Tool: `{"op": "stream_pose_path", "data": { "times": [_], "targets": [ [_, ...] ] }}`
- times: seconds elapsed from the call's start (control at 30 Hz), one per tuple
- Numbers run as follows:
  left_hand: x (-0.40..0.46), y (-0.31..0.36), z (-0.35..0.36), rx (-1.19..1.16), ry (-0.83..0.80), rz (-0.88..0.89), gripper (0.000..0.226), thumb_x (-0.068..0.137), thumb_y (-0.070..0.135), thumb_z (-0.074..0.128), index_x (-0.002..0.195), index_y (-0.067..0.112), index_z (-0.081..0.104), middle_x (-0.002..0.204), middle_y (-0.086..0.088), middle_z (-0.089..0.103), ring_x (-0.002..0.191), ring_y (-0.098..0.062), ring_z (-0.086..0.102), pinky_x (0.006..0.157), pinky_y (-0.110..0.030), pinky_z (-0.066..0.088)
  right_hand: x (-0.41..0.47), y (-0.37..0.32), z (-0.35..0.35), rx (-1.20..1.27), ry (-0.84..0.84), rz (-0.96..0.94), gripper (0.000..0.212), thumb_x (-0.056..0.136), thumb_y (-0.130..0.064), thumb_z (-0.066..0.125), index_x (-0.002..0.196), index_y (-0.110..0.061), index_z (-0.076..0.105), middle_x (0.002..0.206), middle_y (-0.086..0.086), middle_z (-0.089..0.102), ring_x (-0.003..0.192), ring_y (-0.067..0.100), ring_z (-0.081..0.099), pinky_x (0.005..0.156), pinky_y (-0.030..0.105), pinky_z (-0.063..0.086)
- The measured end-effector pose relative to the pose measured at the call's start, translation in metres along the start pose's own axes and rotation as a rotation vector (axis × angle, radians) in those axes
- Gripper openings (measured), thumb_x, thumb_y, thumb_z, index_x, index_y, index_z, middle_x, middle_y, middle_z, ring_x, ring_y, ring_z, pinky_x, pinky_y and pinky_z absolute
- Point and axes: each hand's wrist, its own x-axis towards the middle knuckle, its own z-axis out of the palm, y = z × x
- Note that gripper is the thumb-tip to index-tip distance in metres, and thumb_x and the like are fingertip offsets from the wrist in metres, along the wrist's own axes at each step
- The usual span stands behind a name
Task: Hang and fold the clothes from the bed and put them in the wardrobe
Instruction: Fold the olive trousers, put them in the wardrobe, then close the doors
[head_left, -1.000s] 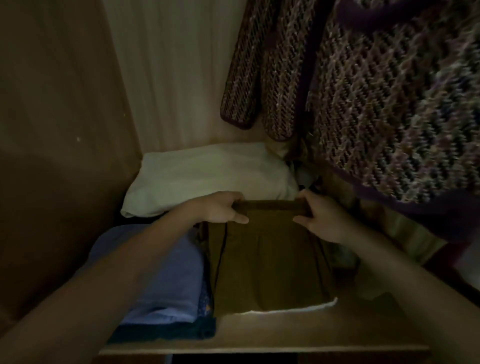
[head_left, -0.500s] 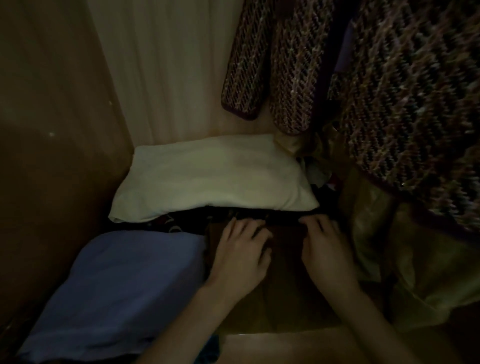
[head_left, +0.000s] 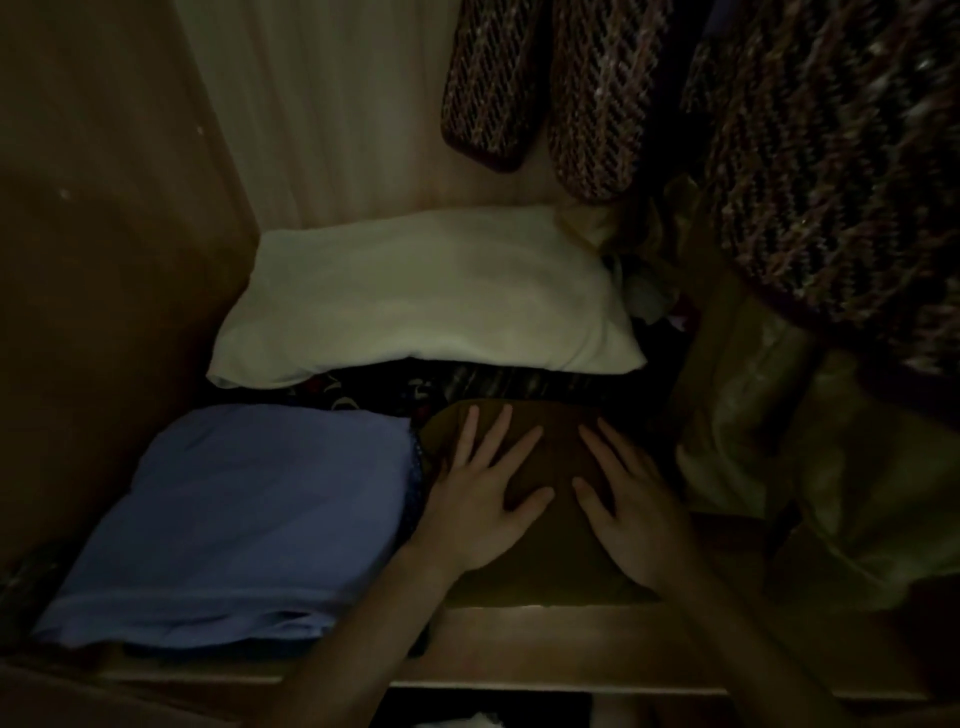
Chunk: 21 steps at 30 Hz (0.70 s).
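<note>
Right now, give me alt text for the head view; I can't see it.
Both hands, left hand and right hand, press flat on a folded brown garment on the wardrobe shelf. A folded blue garment lies left of it, a white one behind; knitted clothes hang above right.

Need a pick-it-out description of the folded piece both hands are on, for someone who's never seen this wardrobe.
On the wardrobe shelf, look at the front row, right of the folded blue garment and in front of the white folded piece. The brown folded garment lies there, the only one with the left hand and right hand flat on it.

Home wardrobe shelf (head_left: 545, 644), folded clothes (head_left: 234, 519)
</note>
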Motion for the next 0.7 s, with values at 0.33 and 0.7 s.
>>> {"op": "stream_pose_path", "data": {
  "times": [0.33,0.7],
  "targets": [
    [-0.016,0.004,0.001,-0.014,0.052,-0.053,0.065,0.086,0.078,0.026,0.144,0.064,-0.001,0.154,0.029,-0.026,0.149,-0.03,-0.008,0.112,-0.05,0.031,-0.009,0.002,0.0,0.016,0.037,-0.009,0.064,0.091,-0.066,0.023,0.15,-0.046,0.012,0.16,-0.018,0.004,0.147,0.012,0.008,0.118,0.035,0.018],
    [-0.039,0.031,-0.001,0.452,0.187,-0.156,0.079,0.085,0.072,-0.009,0.154,0.041,0.013,0.164,0.002,-0.002,0.15,-0.027,-0.007,0.115,-0.055,-0.015,-0.008,-0.014,-0.018,-0.2,-0.118,0.034,0.06,0.099,-0.055,0.022,0.154,-0.035,0.007,0.163,-0.01,-0.003,0.149,0.021,-0.001,0.119,0.043,0.014]
  ]
}}
